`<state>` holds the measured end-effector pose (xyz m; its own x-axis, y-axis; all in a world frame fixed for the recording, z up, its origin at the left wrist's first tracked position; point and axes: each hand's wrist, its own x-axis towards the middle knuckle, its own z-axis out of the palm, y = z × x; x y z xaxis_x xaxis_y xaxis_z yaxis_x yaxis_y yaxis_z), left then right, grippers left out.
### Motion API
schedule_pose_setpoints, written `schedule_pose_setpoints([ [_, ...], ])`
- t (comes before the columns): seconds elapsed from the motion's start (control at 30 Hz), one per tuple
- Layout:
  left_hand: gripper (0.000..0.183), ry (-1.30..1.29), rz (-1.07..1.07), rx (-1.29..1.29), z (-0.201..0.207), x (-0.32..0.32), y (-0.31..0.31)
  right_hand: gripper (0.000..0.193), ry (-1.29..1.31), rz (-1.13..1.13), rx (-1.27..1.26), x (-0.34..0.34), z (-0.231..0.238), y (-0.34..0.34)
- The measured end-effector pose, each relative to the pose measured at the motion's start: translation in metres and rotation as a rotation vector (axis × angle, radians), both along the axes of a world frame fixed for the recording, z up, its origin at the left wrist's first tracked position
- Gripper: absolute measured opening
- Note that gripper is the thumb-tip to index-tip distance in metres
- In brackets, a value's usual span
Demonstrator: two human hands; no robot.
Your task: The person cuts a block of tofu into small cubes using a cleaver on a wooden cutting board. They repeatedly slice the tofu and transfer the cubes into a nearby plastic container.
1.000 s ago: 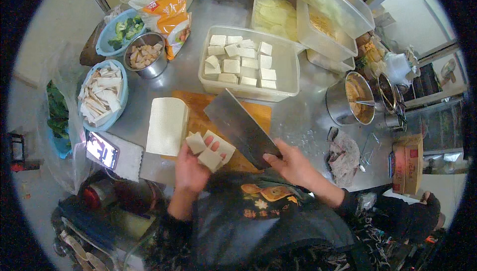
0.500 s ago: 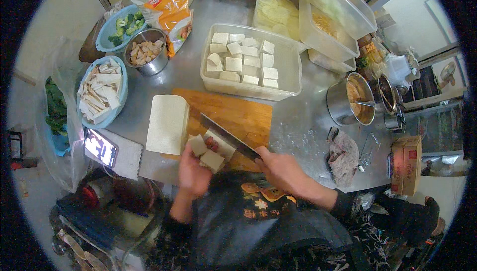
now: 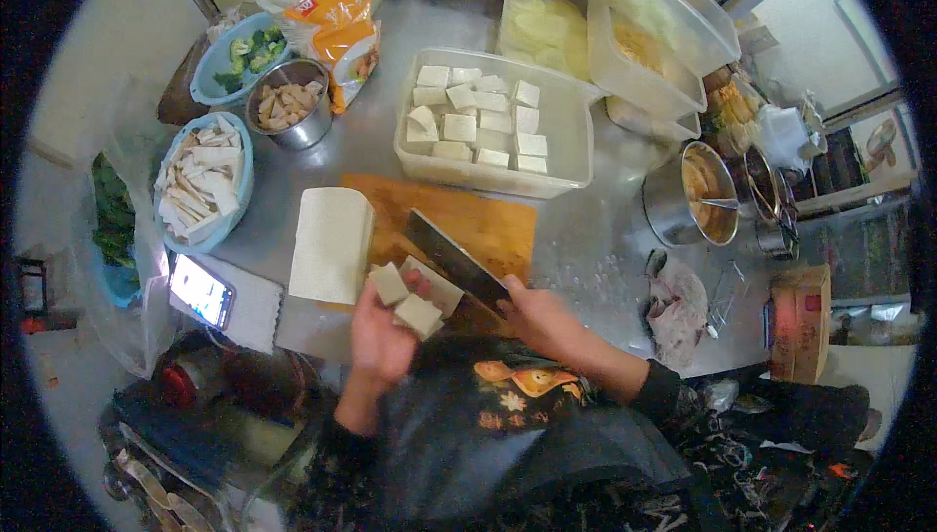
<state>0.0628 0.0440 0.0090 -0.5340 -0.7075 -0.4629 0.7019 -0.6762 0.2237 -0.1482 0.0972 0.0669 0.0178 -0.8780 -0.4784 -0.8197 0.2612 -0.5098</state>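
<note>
On the steel worktable there's a plastic tub, a wooden cutting board, and a tofu block at the board's left end. Right hand has a cleaver gripped snug by the handle; left hand is kinda half-curled, cradling tofu pieces. More tofu cubes fill the tub.

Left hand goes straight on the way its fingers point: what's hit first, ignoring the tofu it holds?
Likely the knife in the right hand: its blade slants across, just beyond the left hand in the picture. Depth is unclear, so one might pass above the other.
</note>
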Motion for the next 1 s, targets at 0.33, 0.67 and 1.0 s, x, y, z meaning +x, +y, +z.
schedule_pose_setpoints([
  [0.33,0.043,0.198,0.008,-0.184,0.026,-0.033,-0.019,0.027,-0.507,-0.048,-0.059,-0.008,0.049,0.006],
  [0.67,0.044,0.02,0.009,-0.014,0.039,-0.027,-0.019,0.026,-0.648,-0.194,0.063,-0.006,0.06,0.005],
  [1.0,0.039,-0.146,-0.001,0.008,0.02,-0.017,-0.017,0.024,-0.68,-0.238,0.084,-0.012,0.064,0.002],
])
